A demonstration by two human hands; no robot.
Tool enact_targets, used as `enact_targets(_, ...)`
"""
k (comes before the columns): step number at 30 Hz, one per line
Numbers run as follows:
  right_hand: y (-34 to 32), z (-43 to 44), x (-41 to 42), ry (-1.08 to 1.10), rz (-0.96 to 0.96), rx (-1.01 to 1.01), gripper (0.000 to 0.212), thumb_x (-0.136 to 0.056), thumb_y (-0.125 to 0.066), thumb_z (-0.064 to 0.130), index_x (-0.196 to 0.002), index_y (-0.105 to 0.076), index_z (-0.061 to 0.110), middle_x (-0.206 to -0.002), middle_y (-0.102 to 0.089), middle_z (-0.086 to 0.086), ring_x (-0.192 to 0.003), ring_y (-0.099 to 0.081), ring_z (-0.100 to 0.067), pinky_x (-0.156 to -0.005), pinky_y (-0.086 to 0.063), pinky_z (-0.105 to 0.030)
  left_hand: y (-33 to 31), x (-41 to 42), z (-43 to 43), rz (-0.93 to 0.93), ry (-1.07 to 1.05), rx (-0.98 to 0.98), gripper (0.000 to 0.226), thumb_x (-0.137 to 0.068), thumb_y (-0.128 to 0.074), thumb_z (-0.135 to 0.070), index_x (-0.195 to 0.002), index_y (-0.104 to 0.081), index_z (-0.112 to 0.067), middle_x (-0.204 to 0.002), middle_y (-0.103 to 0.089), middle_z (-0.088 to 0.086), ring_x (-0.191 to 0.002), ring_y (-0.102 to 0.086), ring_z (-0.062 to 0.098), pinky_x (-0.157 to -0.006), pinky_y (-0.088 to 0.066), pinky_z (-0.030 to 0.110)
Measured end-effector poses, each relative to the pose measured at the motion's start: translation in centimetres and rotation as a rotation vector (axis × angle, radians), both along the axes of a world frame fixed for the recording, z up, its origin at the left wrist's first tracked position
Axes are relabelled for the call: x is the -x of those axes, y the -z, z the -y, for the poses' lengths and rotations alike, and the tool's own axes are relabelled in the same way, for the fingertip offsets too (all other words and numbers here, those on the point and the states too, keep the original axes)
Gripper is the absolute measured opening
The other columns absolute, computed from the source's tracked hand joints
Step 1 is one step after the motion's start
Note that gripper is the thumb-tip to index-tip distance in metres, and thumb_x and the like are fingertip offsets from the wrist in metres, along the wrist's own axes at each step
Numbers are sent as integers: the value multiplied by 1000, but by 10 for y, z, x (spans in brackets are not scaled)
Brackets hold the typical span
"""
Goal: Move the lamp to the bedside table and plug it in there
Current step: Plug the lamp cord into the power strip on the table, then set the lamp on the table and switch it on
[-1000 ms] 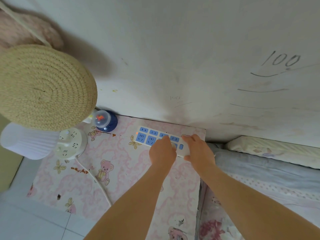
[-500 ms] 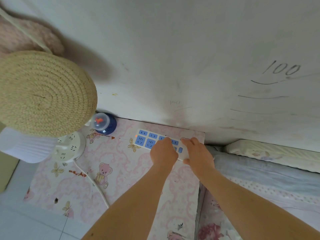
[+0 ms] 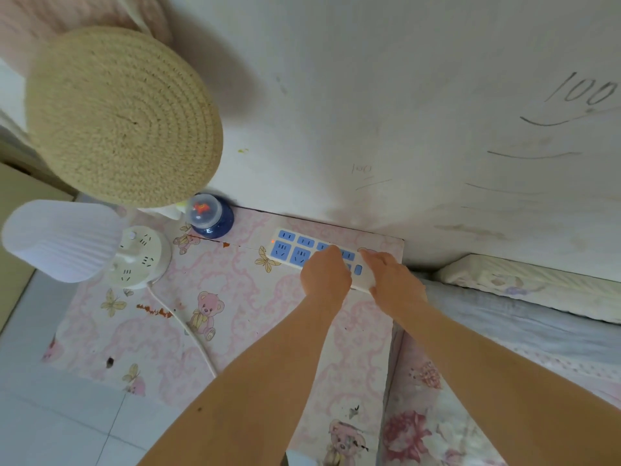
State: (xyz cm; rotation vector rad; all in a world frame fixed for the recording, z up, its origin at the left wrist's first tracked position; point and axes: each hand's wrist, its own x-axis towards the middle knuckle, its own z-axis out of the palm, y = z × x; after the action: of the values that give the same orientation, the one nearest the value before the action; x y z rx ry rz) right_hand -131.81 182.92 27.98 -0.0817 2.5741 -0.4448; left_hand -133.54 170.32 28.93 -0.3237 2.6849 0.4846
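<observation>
On the table (image 3: 235, 317) we find the lamp (image 3: 100, 243) far left, the power strip (image 3: 295, 250) against the wall (image 3: 369, 95) behind, the bed (image 3: 521, 317) right.

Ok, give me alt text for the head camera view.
Both hands, left hand and right hand, rest on a white power strip with blue sockets on a pink bedside table; a white lamp stands at its far left.

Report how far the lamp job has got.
Done: the lamp, with its white shade, stands on the bedside table. In hand: the left hand and right hand are both at the power strip, whose red light is on; the plug itself is hidden. Left: seating the plug cannot be confirmed.
</observation>
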Motion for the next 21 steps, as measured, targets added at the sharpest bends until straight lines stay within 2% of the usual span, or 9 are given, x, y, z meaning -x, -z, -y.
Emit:
enact_targets(5,-12,-5,-3,17,12,24,59,-88,-48,6,-143,-31,20,-141,-40,-10,-116,-48,-32,-94,-49,-44,-6,-6,15,42,87,-132,24,-87,-59,-27,-96,-46,-9,-92,-64,13,-82,-59,29,-62,-44,36)
enact_targets(9,-24,3,-18,33,10,16,52,-89,-42,7,-140,-38,19,-138,-43,-11,-117,-48,-33,-97,-45,-44,-16,-21,36,-11,97,-175,19,-91,-49,-20,-106,-53,-8,-96,-64,12,-90,-60,30,-67,-46,36)
enact_targets(12,-31,12,-31,41,19,4,49,-90,-41,8,-138,-41,20,-137,-46,-12,-119,-48,-32,-101,-42,-40,-24,-37,60,-33,79,-152,14,-91,-50,-15,-104,-56,-13,-92,-63,6,-82,-59,25,-66,-46,33)
enact_targets(17,-52,42,-40,-2,-20,-9,40,-89,-46,13,-127,-55,23,-129,-55,-10,-115,-52,-30,-98,-44,-37,-30,-61,104,-25,-2,-117,30,-89,-40,-6,-107,-57,-23,-95,-65,1,-77,-56,19,-65,-42,29)
enact_targets(21,-70,82,-40,-18,-58,63,35,-90,-45,10,-115,-65,23,-123,-60,-7,-115,-54,-25,-95,-48,-35,-35,-80,142,-16,-64,-107,29,-90,-41,-7,-107,-57,-24,-99,-67,1,-83,-57,18,-65,-43,29)
